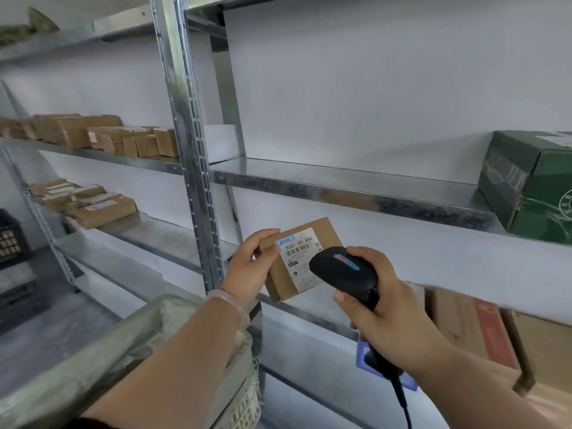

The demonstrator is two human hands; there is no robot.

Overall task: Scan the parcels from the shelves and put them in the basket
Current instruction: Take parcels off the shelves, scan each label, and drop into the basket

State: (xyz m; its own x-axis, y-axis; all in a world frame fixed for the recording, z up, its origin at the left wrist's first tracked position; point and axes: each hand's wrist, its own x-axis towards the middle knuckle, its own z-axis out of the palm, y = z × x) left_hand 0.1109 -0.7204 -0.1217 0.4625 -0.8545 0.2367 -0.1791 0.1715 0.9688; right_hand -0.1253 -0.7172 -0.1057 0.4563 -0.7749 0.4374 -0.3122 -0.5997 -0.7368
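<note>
At the bottom left, nearest the camera, stands the basket (244, 410), its woven wall lined with a pale crumpled bag (123, 351). The left forearm reaches over it, a pale bracelet (230, 300) on the wrist. The left grip (247, 267) is closed on a small brown parcel (297, 264), thumb on the labelled face and fingers curled over the top left corner. It holds the parcel tilted in the air in front of a shelf edge, the white printed label facing the camera. Just to its right, the right grip (383, 308) is wrapped round the handle of a black scanner (343, 269), whose head overlaps the parcel's lower right corner. A black cable (402, 397) hangs from the handle. Behind that hand a blue tag (362, 354) sits at the front edge of the lower shelf, and a brown and red carton (473, 323) lies on that shelf towards its right end. On the shelf above (356, 193), a green box (526, 187) stands at the right end. A metal post (192, 150) divides the racks. Left of it, brown parcels fill one shelf (93, 131) and more lie on the shelf below (93, 205). A black crate (10, 239) stands at the far left.
</note>
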